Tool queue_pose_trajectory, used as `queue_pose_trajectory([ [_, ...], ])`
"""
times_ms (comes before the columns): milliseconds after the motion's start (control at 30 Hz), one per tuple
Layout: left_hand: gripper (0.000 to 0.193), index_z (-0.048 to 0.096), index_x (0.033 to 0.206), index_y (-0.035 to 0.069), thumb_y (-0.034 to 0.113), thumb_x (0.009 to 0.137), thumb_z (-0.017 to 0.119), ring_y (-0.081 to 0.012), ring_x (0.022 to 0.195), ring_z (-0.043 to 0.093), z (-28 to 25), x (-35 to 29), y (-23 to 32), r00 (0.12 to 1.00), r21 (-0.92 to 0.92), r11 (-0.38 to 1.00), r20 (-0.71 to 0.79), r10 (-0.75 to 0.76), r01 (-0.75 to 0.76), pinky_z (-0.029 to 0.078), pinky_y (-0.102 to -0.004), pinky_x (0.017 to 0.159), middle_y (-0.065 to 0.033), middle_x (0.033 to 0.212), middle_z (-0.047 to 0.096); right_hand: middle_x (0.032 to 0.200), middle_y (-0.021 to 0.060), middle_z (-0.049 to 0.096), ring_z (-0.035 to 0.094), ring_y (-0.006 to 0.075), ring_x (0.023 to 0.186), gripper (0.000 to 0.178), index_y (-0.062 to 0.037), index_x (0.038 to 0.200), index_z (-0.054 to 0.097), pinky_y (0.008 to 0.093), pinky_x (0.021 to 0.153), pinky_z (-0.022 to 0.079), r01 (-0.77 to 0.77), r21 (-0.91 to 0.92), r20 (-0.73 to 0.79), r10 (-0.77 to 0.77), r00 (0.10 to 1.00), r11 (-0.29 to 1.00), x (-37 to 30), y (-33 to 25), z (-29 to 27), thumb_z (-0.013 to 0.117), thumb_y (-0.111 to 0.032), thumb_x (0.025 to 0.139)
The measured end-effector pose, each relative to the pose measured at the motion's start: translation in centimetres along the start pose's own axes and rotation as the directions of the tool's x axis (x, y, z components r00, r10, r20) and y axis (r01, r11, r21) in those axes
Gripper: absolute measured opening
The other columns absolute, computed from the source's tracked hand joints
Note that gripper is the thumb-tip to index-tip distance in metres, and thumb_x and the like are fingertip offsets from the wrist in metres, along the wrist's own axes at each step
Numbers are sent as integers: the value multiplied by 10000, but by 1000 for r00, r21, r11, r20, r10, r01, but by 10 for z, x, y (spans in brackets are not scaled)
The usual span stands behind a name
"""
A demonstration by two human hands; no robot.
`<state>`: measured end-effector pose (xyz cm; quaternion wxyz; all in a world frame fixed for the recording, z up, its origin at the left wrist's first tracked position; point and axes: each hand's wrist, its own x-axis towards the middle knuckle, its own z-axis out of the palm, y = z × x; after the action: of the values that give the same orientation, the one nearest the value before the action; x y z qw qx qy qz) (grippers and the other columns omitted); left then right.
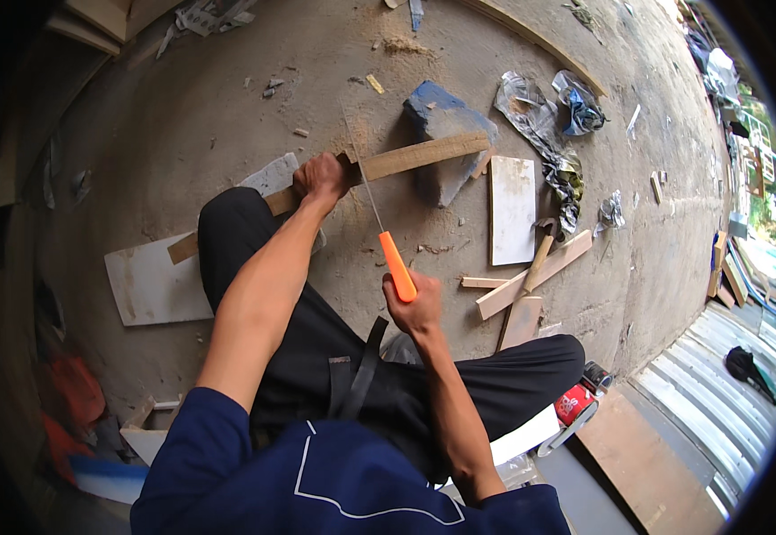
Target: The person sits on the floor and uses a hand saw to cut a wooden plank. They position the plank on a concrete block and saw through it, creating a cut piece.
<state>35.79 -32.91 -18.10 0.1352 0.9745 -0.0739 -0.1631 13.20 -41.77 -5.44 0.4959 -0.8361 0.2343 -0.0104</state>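
My right hand (416,306) is closed round the orange handle of a handsaw (395,260). Its thin blade points away from me and crosses a long wooden strip (419,157) just right of my left hand (323,180). That left hand is clenched on the strip, near a dark edge beside the blade. The strip's right end rests on a blue-grey stone block (448,169); its left part runs by my bent left knee, partly hidden by my leg and arm. Sawdust lies on the floor beyond the blade.
Right of the block lie a white board (513,210), crumpled plastic wrap (530,105), a hammer-like tool (539,256) and crossed wooden pieces (530,278). Another white board (158,283) lies left of my knee. A red can (575,406) stands by my right knee, near corrugated metal sheeting (704,392).
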Motion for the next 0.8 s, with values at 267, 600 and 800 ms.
queue_pose_trajectory([
  [267, 321, 717, 801, -3, 189, 827, 460, -410, 800, 674, 13, 13, -10, 998, 18, 1000, -57, 8, -7, 486, -487, 679, -249, 842, 669, 638, 161, 597, 602, 342, 565, 108, -35, 742, 620, 368, 532, 475, 95, 79, -15, -94, 995, 992, -17, 26, -7, 682, -119, 715],
  [600, 361, 708, 802, -6, 268, 846, 478, -438, 821, 660, 10, 14, -15, 992, 56, 997, -109, 64, -58, 490, -512, 682, -261, 839, 662, 643, 131, 610, 617, 306, 572, 70, -41, 735, 628, 347, 542, 484, 162, 140, -32, -159, 987, 977, -37, 63, 2, 674, -85, 707],
  [800, 376, 706, 837, -8, 306, 834, 499, -435, 846, 659, -2, 9, 1, 997, 104, 993, -48, 56, -51, 498, -497, 713, -258, 860, 665, 641, 132, 607, 620, 307, 577, 60, -37, 732, 621, 347, 546, 486, 173, 196, -68, -163, 984, 965, -28, 78, 6, 662, -75, 711],
])
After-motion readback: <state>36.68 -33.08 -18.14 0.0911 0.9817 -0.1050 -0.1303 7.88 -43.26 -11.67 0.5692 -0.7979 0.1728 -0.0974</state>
